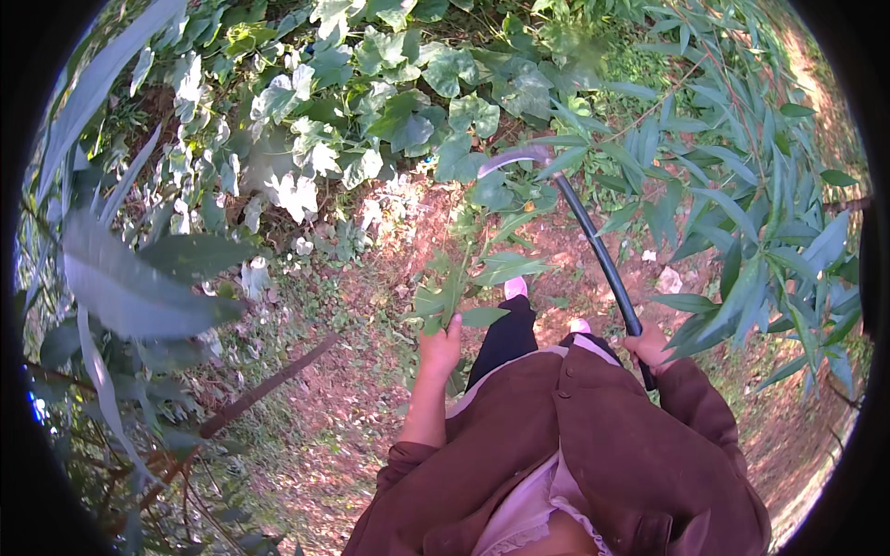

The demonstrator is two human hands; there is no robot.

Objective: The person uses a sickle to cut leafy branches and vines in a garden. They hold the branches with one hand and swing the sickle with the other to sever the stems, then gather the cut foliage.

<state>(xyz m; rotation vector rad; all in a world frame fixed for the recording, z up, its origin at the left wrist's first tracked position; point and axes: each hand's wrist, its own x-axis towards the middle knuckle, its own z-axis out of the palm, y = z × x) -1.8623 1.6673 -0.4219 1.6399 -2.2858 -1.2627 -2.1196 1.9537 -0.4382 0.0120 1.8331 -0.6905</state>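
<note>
My right hand [652,345] grips the lower part of a long dark handle, which belongs to a sickle [603,257]. Its curved blade [511,158] points left at the far end, over broad green leaves, and a leafy twig partly covers where blade and handle meet. In my left hand [440,349] is a small bunch of cut-looking green leafy stems [455,285], held upright in front of my legs. The stem ends inside the fist are hidden. A gap separates the blade from the bunch.
Broad-leaved vines [403,104] cover the ground ahead. Narrow-leaved branches [737,208] hang close on the right, and large blurred leaves [146,278] at the left. A bare branch [271,384] juts in at lower left. Stones [669,280] lie on the reddish soil [334,424].
</note>
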